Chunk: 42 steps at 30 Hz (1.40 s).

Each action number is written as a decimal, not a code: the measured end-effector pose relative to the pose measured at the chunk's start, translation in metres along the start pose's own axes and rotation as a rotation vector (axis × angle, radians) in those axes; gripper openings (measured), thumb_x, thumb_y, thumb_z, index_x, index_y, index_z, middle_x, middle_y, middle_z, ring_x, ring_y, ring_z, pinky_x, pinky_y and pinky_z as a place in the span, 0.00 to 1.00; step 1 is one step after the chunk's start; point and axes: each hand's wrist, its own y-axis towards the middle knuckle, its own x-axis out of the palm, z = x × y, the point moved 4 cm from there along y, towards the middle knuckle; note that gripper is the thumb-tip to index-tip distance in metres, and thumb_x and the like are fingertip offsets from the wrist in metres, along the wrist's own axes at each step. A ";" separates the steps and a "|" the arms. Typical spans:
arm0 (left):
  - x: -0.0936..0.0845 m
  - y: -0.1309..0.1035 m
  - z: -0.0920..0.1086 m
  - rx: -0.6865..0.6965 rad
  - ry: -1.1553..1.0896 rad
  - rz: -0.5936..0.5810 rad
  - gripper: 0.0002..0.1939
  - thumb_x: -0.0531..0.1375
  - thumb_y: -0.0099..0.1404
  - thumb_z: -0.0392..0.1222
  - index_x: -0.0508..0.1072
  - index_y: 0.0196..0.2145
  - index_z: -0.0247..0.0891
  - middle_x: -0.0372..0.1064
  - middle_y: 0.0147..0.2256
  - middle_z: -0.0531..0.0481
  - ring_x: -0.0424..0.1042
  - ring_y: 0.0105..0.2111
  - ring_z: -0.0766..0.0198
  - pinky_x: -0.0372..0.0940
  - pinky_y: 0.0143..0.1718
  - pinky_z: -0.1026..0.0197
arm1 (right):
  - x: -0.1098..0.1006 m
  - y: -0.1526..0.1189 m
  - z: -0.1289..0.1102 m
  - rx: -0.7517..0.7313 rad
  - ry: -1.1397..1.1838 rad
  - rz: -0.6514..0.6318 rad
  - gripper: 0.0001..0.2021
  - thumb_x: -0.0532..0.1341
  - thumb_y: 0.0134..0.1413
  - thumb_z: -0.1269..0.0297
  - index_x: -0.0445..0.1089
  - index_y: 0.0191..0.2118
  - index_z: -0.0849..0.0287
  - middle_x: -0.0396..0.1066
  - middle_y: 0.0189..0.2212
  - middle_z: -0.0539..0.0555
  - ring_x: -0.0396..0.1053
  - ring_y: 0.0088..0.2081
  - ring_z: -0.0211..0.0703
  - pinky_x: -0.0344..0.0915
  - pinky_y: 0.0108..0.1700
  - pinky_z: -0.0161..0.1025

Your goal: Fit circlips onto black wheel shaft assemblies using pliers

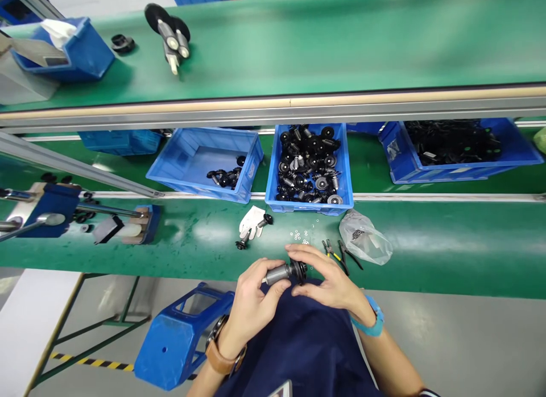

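Observation:
A part with a grey cylinder and a black ridged end [285, 273] is held level between my two hands, just off the bench's front edge. My left hand [257, 294] is closed round the grey cylinder, whose pale tip points left. The fingers and thumb of my right hand [322, 276] curve round the black end. Behind them on the green bench [205, 232] lies a white glove [251, 219] with two similar parts by it. Small white rings [297, 235], yellow-handled pliers [329, 248], a black-handled tool [350, 255] and a clear plastic bag [365, 238] are to the right.
Blue bins [309, 207] with black parts stand behind the bench strip, under a metal rail [273, 112]. A press-like fixture [46, 209] is at the left. A blue stool [166, 346] stands below left. More parts [173, 38] lie on the upper shelf.

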 end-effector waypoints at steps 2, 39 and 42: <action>0.000 0.000 -0.001 -0.008 -0.006 0.005 0.09 0.64 0.68 0.44 0.78 0.44 0.40 0.79 0.38 0.46 0.78 0.39 0.55 0.71 0.41 0.57 | 0.001 -0.001 -0.001 0.006 0.008 -0.001 0.35 0.71 0.58 0.57 0.61 0.69 0.44 0.66 0.65 0.58 0.64 0.66 0.52 0.62 0.67 0.54; 0.002 -0.001 -0.011 -0.018 -0.088 -0.018 0.10 0.65 0.66 0.43 0.79 0.45 0.41 0.79 0.40 0.44 0.77 0.41 0.54 0.71 0.43 0.56 | 0.001 -0.012 0.001 0.203 0.065 0.016 0.40 0.73 0.53 0.49 0.60 0.69 0.46 0.70 0.59 0.58 0.69 0.59 0.55 0.66 0.63 0.52; 0.004 -0.001 -0.010 -0.029 -0.089 -0.039 0.10 0.65 0.67 0.44 0.79 0.45 0.41 0.79 0.39 0.45 0.77 0.40 0.55 0.71 0.43 0.56 | -0.002 -0.010 -0.004 0.182 0.047 0.050 0.35 0.72 0.54 0.55 0.63 0.66 0.48 0.71 0.56 0.58 0.70 0.57 0.54 0.68 0.60 0.51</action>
